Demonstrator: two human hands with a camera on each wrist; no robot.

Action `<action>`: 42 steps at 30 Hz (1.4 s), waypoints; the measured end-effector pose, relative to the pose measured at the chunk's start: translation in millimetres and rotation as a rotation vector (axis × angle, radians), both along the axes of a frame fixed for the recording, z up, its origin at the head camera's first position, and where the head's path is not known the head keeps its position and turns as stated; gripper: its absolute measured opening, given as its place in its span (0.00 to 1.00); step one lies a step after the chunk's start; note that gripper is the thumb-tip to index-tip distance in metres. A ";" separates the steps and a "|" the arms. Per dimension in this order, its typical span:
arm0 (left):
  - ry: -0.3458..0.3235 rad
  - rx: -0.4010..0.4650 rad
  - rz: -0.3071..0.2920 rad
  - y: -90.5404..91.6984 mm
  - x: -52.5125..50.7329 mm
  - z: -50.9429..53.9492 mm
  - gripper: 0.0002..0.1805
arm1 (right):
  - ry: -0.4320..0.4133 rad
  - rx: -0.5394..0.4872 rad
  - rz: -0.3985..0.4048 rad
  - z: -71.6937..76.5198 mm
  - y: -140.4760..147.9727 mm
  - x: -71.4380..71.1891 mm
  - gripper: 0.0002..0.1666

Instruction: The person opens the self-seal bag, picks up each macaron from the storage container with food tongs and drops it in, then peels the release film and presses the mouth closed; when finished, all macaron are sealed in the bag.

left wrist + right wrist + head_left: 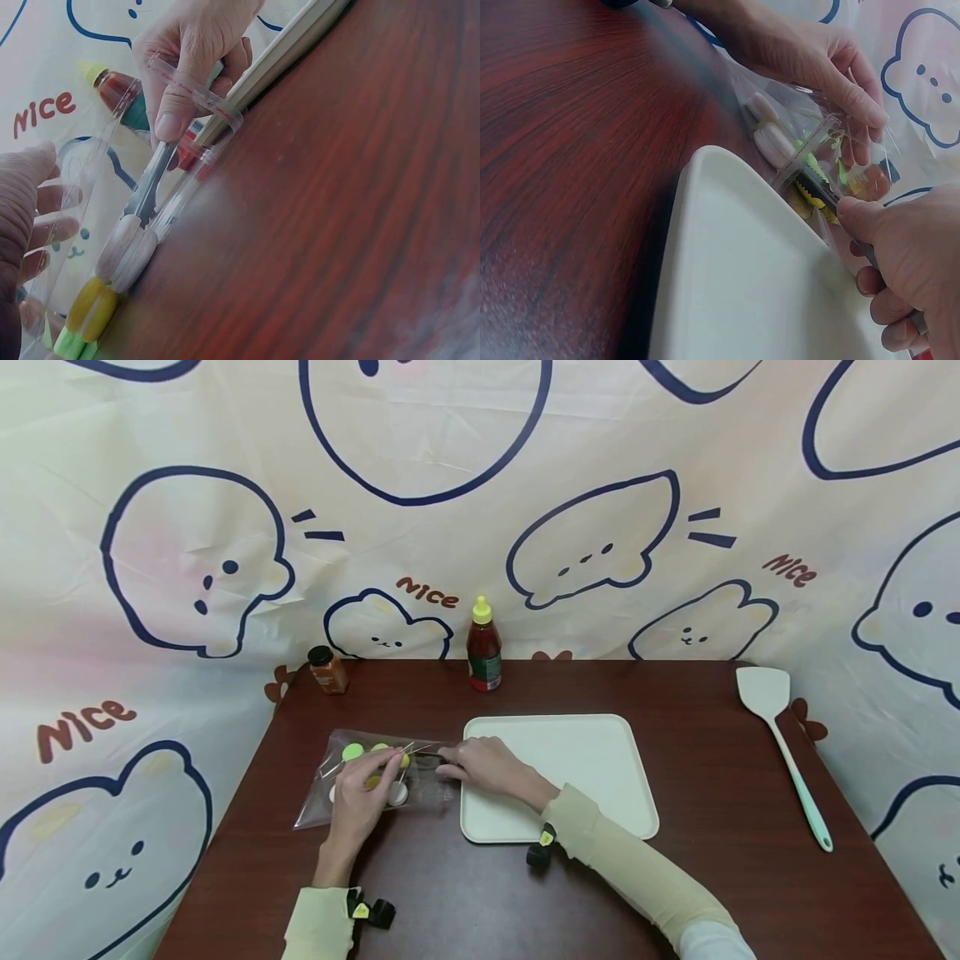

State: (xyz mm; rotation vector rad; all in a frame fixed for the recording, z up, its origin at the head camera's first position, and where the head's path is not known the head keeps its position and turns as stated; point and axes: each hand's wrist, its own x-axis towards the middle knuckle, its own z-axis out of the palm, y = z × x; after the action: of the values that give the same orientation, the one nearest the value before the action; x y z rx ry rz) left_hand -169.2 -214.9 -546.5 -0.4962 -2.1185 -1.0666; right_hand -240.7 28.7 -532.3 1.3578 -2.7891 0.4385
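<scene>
Evidently both hands were busy at the clear bag, which lay on the dark table just left of the white tray. From where I stood, the left hand had thumb and fingertips pinched on the bag's upper edge. The right hand, above the tray's left side, had its fingers curled round a dark tool, whose toothed end was inside the bag among round white, yellow and green pieces; whether it gripped one, I couldn't tell. Behind stood a sauce bottle.
</scene>
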 end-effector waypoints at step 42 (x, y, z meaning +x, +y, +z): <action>-0.019 0.015 -0.006 -1.0 1.1 1.2 0.10 | -0.107 -0.175 -0.190 8.0 93.2 32.8 0.26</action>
State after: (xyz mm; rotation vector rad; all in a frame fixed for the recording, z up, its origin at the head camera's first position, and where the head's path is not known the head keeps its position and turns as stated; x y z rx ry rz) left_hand -168.1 -215.9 -545.3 -0.4872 -2.1249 -1.0936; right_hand -207.9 121.9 -524.2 1.0540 -2.8459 0.7468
